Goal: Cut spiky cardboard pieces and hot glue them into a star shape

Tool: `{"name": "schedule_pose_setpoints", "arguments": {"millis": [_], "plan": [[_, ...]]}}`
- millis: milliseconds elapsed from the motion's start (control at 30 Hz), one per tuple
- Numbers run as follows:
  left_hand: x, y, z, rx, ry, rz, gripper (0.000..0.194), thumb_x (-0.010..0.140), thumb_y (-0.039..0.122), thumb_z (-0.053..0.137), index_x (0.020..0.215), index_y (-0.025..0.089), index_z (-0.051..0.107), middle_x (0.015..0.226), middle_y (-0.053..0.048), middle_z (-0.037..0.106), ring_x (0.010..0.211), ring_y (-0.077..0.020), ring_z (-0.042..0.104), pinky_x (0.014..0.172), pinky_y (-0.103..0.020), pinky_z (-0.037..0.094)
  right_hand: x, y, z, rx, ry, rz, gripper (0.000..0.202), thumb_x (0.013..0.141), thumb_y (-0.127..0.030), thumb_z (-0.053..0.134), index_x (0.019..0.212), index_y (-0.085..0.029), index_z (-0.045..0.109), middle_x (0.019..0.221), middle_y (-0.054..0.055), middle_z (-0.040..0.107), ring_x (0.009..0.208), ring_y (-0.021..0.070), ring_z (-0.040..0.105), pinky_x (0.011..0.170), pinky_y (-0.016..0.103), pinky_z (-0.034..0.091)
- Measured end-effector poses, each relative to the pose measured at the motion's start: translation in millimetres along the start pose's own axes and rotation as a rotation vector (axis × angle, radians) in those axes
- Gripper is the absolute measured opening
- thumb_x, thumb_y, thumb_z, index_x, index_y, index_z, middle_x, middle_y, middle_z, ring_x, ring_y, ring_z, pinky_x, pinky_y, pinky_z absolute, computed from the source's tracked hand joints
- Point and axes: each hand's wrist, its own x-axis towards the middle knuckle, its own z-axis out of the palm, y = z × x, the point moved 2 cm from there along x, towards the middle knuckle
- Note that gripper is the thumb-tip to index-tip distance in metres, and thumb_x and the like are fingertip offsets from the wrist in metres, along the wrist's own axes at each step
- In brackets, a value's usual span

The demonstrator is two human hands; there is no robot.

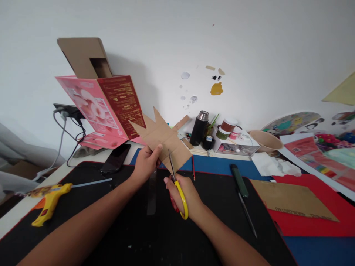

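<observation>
My left hand (147, 162) pinches a piece of brown cardboard (166, 138) near its lower left edge, thumb on top. The far end of the piece is cut into pointed spikes. My right hand (186, 192) grips a pair of scissors (181, 197) with a yellow and a red handle loop. One scissor blade lies over the cardboard's near edge; the other blade is hidden beneath it. Under the hands, a ruler (152, 194) rests on the black mat (116, 221).
A yellow glue gun (51, 203) lies at the left, below a phone (115, 158) and a pink box (94, 107). Rightward are a green utility knife (239, 180), a pen (247, 214) and a cardboard sheet (299, 199). A black flask (199, 128) and paint jars (228, 125) stand behind.
</observation>
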Motion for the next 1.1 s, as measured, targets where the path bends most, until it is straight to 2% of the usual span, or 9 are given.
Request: {"name": "schedule_pose_setpoints", "arguments": {"millis": [600, 900, 1100], "plan": [[0, 1, 0.6, -0.002, 0.001, -0.002, 0.043, 0.085, 0.062, 0.068, 0.071, 0.023, 0.054, 0.043, 0.005, 0.050, 0.036, -0.0121, 0.047, 0.039, -0.023, 0.034, -3, -1, 4, -0.050, 0.086, 0.028, 0.034, 0.106, -0.051, 0.054, 0.083, -0.025, 0.053, 0.045, -0.008, 0.046, 0.032, 0.0131, 0.051, 0.038, 0.021, 0.032], [2, -1, -0.9, 0.027, 0.010, -0.008, 0.044, 0.085, 0.061, 0.068, 0.067, 0.023, 0.054, 0.044, 0.004, 0.051, 0.037, -0.0124, 0.049, 0.040, -0.023, 0.034, -2, -7, -6, 0.011, -0.063, 0.007, 0.039, 0.104, -0.059, 0.055, 0.091, -0.023, 0.059, 0.047, -0.008, 0.053, 0.034, 0.0126, 0.052, 0.036, 0.018, 0.038], [2, 4, -3.7, 0.043, 0.031, 0.027, 0.041, 0.085, 0.058, 0.068, 0.068, 0.023, 0.055, 0.044, 0.004, 0.052, 0.037, -0.0126, 0.049, 0.039, -0.023, 0.034, 2, -5, -5, 0.014, -0.077, -0.026, 0.036, 0.105, -0.055, 0.056, 0.092, -0.022, 0.060, 0.052, -0.006, 0.059, 0.040, 0.0125, 0.059, 0.042, 0.017, 0.044]]}}
